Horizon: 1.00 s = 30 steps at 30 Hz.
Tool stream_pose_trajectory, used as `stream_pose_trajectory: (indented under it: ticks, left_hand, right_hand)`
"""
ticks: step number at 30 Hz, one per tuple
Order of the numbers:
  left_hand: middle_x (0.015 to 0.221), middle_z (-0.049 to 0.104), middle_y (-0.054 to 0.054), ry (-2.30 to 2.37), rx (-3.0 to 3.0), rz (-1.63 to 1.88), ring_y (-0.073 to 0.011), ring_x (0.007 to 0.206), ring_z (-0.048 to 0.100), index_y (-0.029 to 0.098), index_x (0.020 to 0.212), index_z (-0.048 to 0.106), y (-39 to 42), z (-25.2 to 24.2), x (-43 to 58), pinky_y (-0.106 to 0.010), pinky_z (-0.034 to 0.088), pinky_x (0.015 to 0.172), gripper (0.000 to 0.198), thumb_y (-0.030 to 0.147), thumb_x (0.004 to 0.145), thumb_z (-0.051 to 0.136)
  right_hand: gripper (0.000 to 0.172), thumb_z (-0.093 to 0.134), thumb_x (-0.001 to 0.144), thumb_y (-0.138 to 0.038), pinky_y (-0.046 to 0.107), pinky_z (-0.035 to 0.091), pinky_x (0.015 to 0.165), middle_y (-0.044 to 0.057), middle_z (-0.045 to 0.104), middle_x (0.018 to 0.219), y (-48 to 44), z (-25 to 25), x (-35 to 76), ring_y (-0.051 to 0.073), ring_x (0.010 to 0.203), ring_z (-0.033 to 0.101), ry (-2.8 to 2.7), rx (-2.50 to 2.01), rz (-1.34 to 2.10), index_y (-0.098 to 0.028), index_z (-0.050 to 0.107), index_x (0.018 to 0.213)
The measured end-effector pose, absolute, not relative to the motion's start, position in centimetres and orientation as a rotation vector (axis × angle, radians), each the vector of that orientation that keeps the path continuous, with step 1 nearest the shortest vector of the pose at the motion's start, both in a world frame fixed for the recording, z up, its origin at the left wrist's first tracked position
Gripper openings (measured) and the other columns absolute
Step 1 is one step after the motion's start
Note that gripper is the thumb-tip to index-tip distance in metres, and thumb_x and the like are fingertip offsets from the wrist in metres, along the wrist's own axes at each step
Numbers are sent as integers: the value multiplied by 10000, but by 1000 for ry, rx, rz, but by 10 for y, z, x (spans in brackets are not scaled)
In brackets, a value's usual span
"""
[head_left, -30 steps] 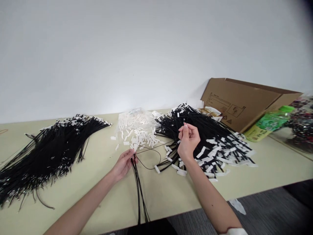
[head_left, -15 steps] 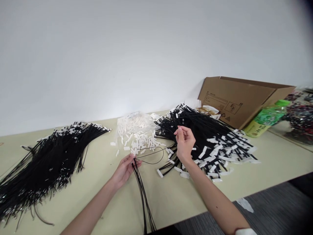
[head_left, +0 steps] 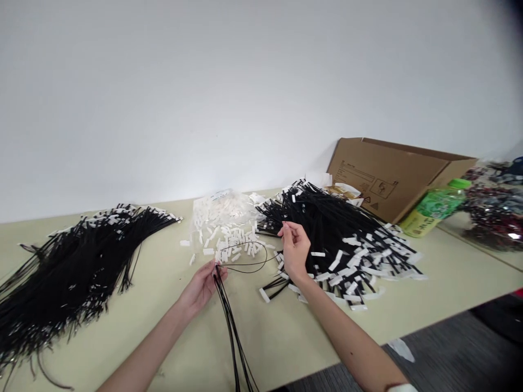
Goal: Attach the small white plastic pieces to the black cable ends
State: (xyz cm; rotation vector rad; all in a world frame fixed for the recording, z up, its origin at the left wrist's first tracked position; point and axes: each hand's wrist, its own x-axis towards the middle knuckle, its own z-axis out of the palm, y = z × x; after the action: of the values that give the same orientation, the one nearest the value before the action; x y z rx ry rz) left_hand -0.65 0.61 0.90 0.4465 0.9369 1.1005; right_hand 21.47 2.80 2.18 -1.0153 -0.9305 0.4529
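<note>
My left hand [head_left: 204,284] is closed, pinching a bundle of thin black cables [head_left: 233,329] near its top end. The cables hang down past the table's front edge. From its fingertips a thin black wire loop [head_left: 265,260] bends out to the right toward the other hand. My right hand [head_left: 296,247] is raised with thumb and index finger pinched together; whatever sits between them is too small to make out. Loose white connector pieces [head_left: 235,242] lie just beyond my left hand. Behind my right hand spreads a pile of black cables with white ends [head_left: 335,223].
At the left lies another large heap of black cables [head_left: 81,272]. A clear plastic bag [head_left: 223,209] of white pieces rests near the wall. To the right are a tilted cardboard box [head_left: 368,174], a green-capped bottle [head_left: 435,209] and a tangled heap [head_left: 494,209].
The view has turned slightly, so everything sits a little further left. Both hands keep their pinches; my right hand appears slightly lower, and the wire loop has shifted shape a little.
</note>
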Motion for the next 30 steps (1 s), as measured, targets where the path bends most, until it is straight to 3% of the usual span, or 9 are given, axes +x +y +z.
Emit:
stream_pose_trajectory:
  ticks: [12, 22, 30]
  left_hand:
    - [574, 594, -20, 816, 477, 1073, -132, 623, 625, 105, 666, 612, -1, 5, -3, -256, 543, 690, 127, 121, 780, 560]
    - [574, 591, -5, 824, 500, 1065, -118, 575, 607, 118, 665, 602, 0, 7, -5, -248, 532, 648, 100, 147, 760, 594]
    - [570, 590, 1, 854, 445, 1066, -107, 535, 607, 121, 709, 594, 1, 9, -6, -219, 530, 566, 89, 133, 787, 552]
  right_hand:
    - [228, 495, 825, -344, 217, 380, 493, 9, 577, 642, 10, 34, 217, 104, 536, 502, -1086, -1092, 266, -141, 583, 880]
    - [189, 449, 844, -256, 262, 389, 612, 29, 597, 629, 13, 24, 213, 146, 602, 481, -1391, -1371, -187, -182, 623, 853]
    - [202, 414, 852, -239, 232, 398, 596, 20, 621, 691, 3, 26, 204, 128, 591, 538, -1595, -1393, 93, -183, 608, 863]
